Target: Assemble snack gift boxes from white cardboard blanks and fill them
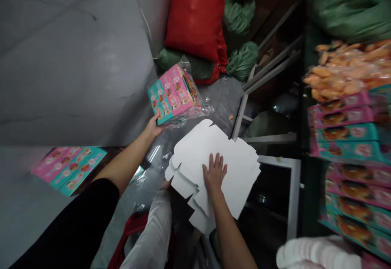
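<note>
My left hand (154, 126) reaches forward and grips the near lower corner of a plastic-wrapped pack of pink and teal printed boxes (174, 94). The pack is tilted above the floor, near the grey wall. Loose clear film trails from its right side. My right hand (215, 173) lies flat with fingers spread on a stack of flat white die-cut cardboard sheets (235, 167). These sheets overlap unevenly, and their notched edges show at the left. Part of the left fingers is hidden by the pack.
A red sack (197, 16) and green sacks (242, 61) stand at the back. On the right, a metal frame (293, 200) borders a shelf with printed boxes (351, 204) and bagged orange pieces (342, 73). More boxes (70, 167) lie left, near a red stool (122, 242).
</note>
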Available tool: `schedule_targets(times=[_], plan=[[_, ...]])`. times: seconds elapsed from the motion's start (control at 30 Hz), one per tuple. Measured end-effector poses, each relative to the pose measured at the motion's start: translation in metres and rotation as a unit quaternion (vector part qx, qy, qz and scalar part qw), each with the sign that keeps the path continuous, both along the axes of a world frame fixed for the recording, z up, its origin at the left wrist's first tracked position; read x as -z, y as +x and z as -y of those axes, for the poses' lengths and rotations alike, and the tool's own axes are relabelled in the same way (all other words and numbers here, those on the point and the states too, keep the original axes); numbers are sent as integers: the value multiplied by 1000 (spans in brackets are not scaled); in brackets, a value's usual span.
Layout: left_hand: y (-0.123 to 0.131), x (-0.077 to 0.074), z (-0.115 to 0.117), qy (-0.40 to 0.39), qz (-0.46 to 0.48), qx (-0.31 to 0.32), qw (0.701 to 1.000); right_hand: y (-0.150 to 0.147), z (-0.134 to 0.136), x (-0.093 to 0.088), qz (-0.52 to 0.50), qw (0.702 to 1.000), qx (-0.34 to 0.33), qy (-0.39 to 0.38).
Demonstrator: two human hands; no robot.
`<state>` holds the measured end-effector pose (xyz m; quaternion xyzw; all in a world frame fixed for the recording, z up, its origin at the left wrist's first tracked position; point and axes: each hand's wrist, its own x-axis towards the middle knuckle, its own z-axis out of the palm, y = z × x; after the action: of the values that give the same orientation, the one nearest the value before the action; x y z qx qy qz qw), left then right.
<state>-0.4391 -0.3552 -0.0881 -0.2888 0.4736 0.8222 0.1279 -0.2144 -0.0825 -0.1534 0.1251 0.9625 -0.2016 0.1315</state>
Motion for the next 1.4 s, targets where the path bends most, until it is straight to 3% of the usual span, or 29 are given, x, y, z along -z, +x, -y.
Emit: schedule_targets(times=[0.1,0.17,0.3,0.37,0.5,0.57,0.63,0.7,0.77,0.93,1.03,1.13,1.27,1.33,1.4], plan=[[-45,55,-13,0,21,0,1000,6,-3,11,4,1000,-3,20],[-59,97,-20,5,40,-12,999,10,-5,15,2,1000,-4,30],[-54,183,-32,28,89,-87,992,17,-9,21,-8,999,-4,44],[-48,218,-37,40,113,-129,984,20,-12,23,-16,998,-10,54],[-43,266,-38,40,148,-187,970,26,-13,25,-1,998,-19,57],[-34,279,-31,40,178,-206,961,27,-12,24,9,998,-21,55],[-9,283,-16,43,220,-217,950,28,-13,23,-7,998,-23,58],[38,276,7,47,260,-240,934,26,-16,20,-45,996,-26,70],[103,257,37,48,286,-281,915,23,-17,17,-88,993,-31,78],[279,170,127,20,300,-423,855,19,-8,13,-141,988,-45,54],[348,115,190,5,277,-478,833,20,-7,12,-146,989,-21,27],[376,70,254,-20,233,-492,839,14,-19,7,-122,993,-5,1],[364,28,319,-57,191,-442,874,-1,-22,-25,-163,986,-21,-28],[345,19,336,-61,186,-424,884,-3,12,-45,-229,970,-19,-74],[325,17,344,-63,183,-416,889,-2,78,-53,-217,952,-19,-214]])
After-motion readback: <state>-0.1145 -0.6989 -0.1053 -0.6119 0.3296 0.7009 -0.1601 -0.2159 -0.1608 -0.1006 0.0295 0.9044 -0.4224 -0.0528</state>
